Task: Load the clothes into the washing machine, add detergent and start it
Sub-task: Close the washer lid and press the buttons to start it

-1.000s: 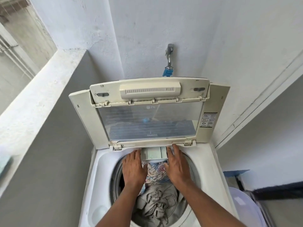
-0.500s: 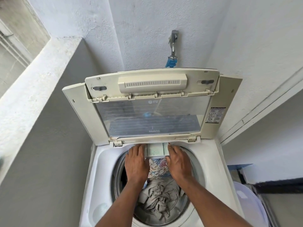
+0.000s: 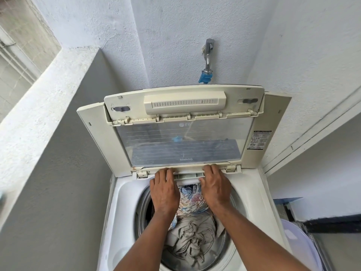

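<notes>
White plastic forms the washer (image 3: 252,202), and its one lid (image 3: 183,137) stands open against the wall. Two hands press on one drawer (image 3: 188,176) at the back rim: the left hand (image 3: 164,190) and right hand (image 3: 214,187) lie with fingers nearly straight, gripping nothing. Two clothes fill the drum: one floral cloth (image 3: 190,200), one grey cloth (image 3: 192,241). One tap (image 3: 207,55) is above.

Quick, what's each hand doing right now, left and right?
Left hand: open, fingers straight, pressing the left end of the detergent drawer.
Right hand: open, fingers fairly straight, pressing the drawer's right end.
</notes>
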